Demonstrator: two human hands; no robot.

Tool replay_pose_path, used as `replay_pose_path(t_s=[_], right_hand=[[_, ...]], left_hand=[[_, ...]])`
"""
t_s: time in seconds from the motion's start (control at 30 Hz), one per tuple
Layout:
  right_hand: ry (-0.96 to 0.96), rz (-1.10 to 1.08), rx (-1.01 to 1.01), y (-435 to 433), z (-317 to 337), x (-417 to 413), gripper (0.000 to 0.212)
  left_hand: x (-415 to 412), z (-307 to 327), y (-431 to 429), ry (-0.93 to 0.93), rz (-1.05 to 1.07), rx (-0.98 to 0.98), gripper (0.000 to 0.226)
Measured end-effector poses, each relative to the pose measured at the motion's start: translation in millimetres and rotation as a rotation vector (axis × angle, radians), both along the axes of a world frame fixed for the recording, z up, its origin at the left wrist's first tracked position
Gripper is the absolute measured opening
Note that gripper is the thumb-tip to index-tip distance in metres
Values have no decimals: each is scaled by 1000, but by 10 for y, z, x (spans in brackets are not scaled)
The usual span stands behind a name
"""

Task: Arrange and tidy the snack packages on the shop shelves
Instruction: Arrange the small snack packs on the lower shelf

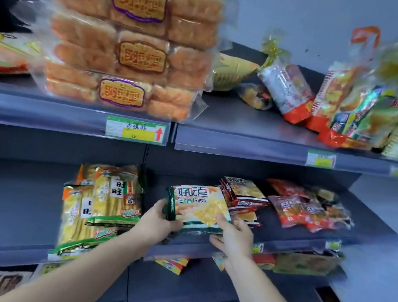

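A green and white snack package [199, 205] with yellow pieces printed on it lies at the front of the middle shelf [290, 243]. My left hand [157, 222] grips its lower left corner. My right hand [233, 235] holds its lower right edge, fingers on top and thumb beneath. Under it lies at least one more package of the same green kind. Dark red packages [243, 193] are stacked just right of it. Yellow rice-cracker bags [103, 203] lean in a pile to the left.
The top shelf [260, 145] bears three stacked clear bags of orange cakes [132, 40] on the left and a jumble of tipped packages [334, 102] on the right. Red bags [299, 211] lie at the middle shelf's right. Lower shelves hold a few packages [172, 264].
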State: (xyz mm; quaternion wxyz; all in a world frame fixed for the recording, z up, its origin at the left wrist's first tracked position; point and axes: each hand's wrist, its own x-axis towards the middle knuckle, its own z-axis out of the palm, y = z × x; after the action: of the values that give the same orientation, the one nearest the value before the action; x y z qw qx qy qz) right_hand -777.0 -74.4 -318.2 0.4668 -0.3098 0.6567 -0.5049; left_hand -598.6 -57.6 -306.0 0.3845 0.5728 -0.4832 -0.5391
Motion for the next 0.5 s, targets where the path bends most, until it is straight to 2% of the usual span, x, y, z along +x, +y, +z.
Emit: replay_pose_path(t_s=[0.07, 0.17, 0.33, 0.5], right_hand=[[20, -38, 66, -96, -55, -209, 30], [59, -81, 170, -248, -122, -502, 30], [125, -50, 271, -584, -301, -885, 31], [121, -53, 271, -828, -501, -1032, 27]], left_hand=[[-183, -63, -187, -19, -43, 56, 56], [-440, -240, -499, -122, -100, 72, 6], [-766, -518, -982, -297, -215, 126, 11], [-950, -699, -1255, -411, -197, 121, 17]])
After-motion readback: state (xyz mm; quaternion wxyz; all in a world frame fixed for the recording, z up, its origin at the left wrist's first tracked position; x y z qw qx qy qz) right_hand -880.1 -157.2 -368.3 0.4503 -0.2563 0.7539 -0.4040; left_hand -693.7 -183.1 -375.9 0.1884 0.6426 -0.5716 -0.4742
